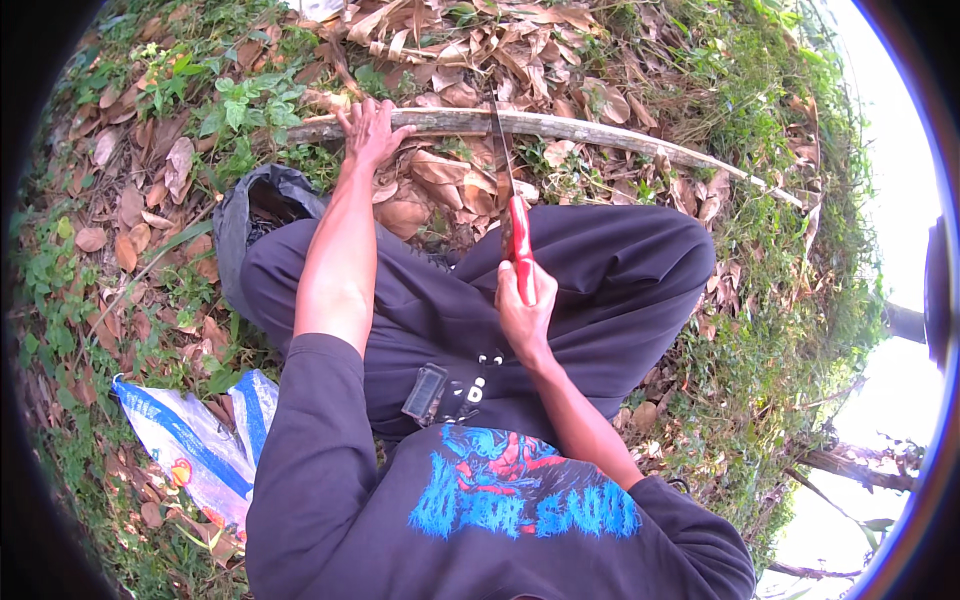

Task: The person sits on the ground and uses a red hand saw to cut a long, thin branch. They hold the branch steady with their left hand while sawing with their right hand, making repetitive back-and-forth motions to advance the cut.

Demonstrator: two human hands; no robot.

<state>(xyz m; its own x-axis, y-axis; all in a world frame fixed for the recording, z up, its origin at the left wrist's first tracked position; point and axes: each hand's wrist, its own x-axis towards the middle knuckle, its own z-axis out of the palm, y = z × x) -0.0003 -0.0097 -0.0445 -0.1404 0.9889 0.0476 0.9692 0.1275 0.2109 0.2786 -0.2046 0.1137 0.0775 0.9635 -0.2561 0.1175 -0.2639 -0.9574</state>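
Dry brown leaves (420, 165) and green weeds (240, 105) cover the ground (130, 230) on which the person sits cross-legged in dark trousers (610, 280) and a dark shirt (480, 520) with a blue and red print; a long pale branch (590, 130) lies across the ground just beyond the knees, running from the upper middle toward the right edge; a white and blue woven sack (195, 440) lies on the ground at the person's left hip, near the lower left; a dark plastic bag (260, 195) sits beside the left knee; the left hand (370, 130) rests on the left end of the branch, fingers spread and pressing down on it; the right hand (525, 310) is wrapped tight around the red handle of a knife (512, 200), whose thin dark blade points away from the body and reaches the branch near its middle; a small dark device (425, 393) hangs at the waist.
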